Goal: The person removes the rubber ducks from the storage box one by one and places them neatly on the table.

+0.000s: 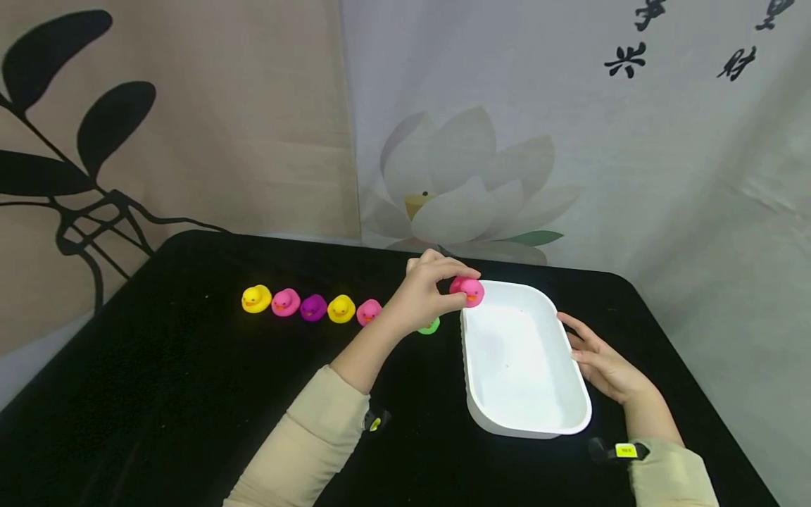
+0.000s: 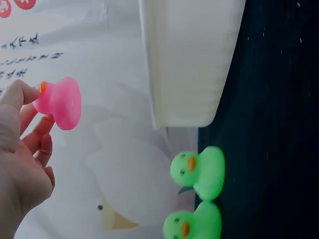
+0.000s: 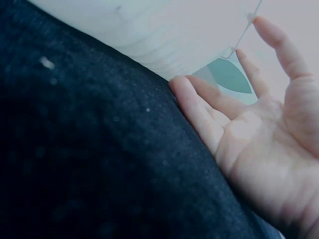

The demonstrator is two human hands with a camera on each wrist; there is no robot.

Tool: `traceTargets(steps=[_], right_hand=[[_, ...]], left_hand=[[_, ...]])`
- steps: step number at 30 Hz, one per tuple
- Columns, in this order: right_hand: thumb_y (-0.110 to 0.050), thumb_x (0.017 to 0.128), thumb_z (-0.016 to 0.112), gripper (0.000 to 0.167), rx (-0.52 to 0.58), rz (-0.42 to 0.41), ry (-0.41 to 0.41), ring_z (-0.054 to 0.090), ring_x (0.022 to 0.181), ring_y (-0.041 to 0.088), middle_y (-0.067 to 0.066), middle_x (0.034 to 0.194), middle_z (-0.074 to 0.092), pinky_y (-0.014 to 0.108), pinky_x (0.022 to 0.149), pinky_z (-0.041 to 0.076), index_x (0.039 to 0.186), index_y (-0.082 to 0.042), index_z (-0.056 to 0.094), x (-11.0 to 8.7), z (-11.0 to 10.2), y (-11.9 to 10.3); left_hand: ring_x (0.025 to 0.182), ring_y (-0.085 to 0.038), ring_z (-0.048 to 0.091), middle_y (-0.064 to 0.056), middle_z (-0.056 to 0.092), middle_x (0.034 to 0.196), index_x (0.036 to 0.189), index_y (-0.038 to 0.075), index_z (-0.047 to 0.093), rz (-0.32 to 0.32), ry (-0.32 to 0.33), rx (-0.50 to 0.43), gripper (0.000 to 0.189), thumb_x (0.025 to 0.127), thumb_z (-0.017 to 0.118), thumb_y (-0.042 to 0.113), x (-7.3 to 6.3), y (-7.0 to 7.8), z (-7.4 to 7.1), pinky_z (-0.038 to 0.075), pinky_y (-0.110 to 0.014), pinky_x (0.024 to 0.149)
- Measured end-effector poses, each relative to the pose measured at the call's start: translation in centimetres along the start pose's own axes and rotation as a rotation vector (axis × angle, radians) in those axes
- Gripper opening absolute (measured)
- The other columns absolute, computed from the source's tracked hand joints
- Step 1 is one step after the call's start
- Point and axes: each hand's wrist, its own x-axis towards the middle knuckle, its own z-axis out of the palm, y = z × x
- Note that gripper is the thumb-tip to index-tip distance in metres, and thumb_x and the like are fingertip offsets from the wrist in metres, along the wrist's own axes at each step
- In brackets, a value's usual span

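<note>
My left hand (image 1: pixel 431 289) pinches a pink rubber duck (image 1: pixel 467 289) at the far left corner of a white oblong tub (image 1: pixel 526 424). The left wrist view shows that pink duck (image 2: pixel 59 102) held at my fingertips (image 2: pixel 22 94), beside the tub's outer wall (image 2: pixel 184 59). My right hand (image 1: pixel 598 360) lies with straight fingers against the tub's right side; the right wrist view shows its fingers (image 3: pixel 199 104) touching the wall (image 3: pixel 149 35). A green duck (image 1: pixel 430 326) sits on the black table just under my left hand.
A row of ducks runs along the black table (image 1: pixel 158 394): yellow (image 1: pixel 256 298), pink (image 1: pixel 286 302), purple (image 1: pixel 313 308), yellow (image 1: pixel 341 308), pink (image 1: pixel 368 312). Two green ducks (image 2: pixel 199 172) (image 2: pixel 192 224) show in the left wrist view. A printed backdrop hangs behind.
</note>
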Motion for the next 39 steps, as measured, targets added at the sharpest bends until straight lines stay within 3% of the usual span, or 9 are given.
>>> traceTargets(steps=[7, 19, 33, 39], right_hand=[[0.003, 0.098, 0.043, 0.066, 0.016, -0.004, -0.016, 0.054, 0.118, 0.021, 0.0, 0.142, 0.038, 0.037, 0.091, 0.048, 0.153, -0.018, 0.015, -0.1, 0.0, 0.0], [0.004, 0.098, 0.042, 0.066, 0.032, -0.018, -0.029, 0.054, 0.118, 0.022, 0.002, 0.143, 0.037, 0.037, 0.091, 0.047, 0.153, -0.017, 0.014, -0.1, -0.1, 0.3], [0.004, 0.097, 0.043, 0.066, 0.028, -0.023, -0.028, 0.055, 0.116, 0.023, 0.004, 0.143, 0.039, 0.037, 0.09, 0.048, 0.153, -0.017, 0.015, -0.1, -0.1, 0.2], [0.004, 0.098, 0.042, 0.066, 0.036, -0.019, -0.033, 0.054, 0.118, 0.023, 0.004, 0.144, 0.038, 0.037, 0.091, 0.048, 0.153, -0.017, 0.014, -0.1, -0.1, 0.1]], left_hand=[[0.101, -0.009, 0.04, 0.011, 0.066, 0.105, 0.11, 0.016, 0.072, -0.027, 0.02, -0.005, 0.03, 0.081, 0.073, 0.009, -1.0, 0.1, -2.2, 0.03, -0.039, 0.08], [0.101, -0.014, 0.044, 0.004, 0.067, 0.108, 0.108, 0.012, 0.073, 0.016, 0.069, -0.009, 0.032, 0.077, 0.07, 0.002, -3.2, -0.5, -6.1, 0.03, -0.043, 0.086], [0.102, -0.018, 0.042, 0.001, 0.066, 0.111, 0.11, 0.012, 0.072, -0.056, 0.095, 0.005, 0.033, 0.079, 0.067, 0.0, -6.0, -1.5, -10.4, 0.028, -0.047, 0.089], [0.106, -0.019, 0.04, -0.002, 0.062, 0.116, 0.112, 0.011, 0.071, -0.132, 0.11, 0.023, 0.032, 0.082, 0.067, 0.0, -6.9, -2.2, -12.1, 0.031, -0.048, 0.088]])
